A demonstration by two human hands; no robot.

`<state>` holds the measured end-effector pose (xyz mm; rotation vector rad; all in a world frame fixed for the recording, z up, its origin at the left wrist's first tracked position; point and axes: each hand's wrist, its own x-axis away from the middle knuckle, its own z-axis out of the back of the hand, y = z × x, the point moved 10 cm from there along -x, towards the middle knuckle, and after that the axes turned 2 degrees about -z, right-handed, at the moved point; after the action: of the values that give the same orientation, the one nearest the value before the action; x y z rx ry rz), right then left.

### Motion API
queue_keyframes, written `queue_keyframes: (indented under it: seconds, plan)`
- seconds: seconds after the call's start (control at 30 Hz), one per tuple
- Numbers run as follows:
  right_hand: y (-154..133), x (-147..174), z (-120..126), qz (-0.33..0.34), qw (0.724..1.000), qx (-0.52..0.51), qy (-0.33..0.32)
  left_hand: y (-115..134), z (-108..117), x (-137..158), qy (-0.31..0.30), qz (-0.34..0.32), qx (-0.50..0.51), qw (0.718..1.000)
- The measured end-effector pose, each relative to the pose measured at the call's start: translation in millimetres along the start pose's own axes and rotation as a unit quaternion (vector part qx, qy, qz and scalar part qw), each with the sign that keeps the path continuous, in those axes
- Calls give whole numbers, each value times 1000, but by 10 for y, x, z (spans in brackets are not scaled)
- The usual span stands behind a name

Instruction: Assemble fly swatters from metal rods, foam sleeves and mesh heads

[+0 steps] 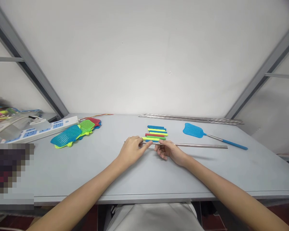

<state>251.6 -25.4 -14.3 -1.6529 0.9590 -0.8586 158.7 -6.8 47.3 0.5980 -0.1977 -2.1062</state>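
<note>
A thin metal rod (199, 146) lies crosswise in front of me, held by both hands just above the grey table. My left hand (133, 148) is closed round its left part, thumb pointing right along it. Further right, my right hand (170, 150) pinches the rod between thumb and fingers, the lower fingers curled loosely beneath. Directly behind the hands lies a row of several coloured plastic handles (156, 135) in blue, yellow, red and green; the nearest are partly hidden by my fingers. To the right rests a blue fly swatter (193, 130) with a metal shaft and blue handle.
Several swatter heads (68, 135) lie stacked at the left, beside a white power strip (55, 127). A bundle of metal rods (190, 119) lies along the back wall. Grey frame posts slant up on both sides. Bagged colourful items (2, 110) sit far left.
</note>
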Motion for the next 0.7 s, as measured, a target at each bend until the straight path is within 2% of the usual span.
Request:
queue_keyframes:
  seconds: [0.17, 0.3, 0.5, 0.7]
  plan:
    - [5, -4, -7, -1, 1000, 13, -6, -19, -78, 8, -29, 21, 36, 999]
    - [-15, 14, -63, 5, 998, 55, -19, -104, -150, 45, -50, 52, 26, 997]
    - [-47, 112, -291, 22, 985, 151, -86, -170, -300, 106, -111, 61, 26, 992]
    - [59, 146, -373, -24, 987, 90, -133, -167, -328, 116, -122, 64, 31, 990]
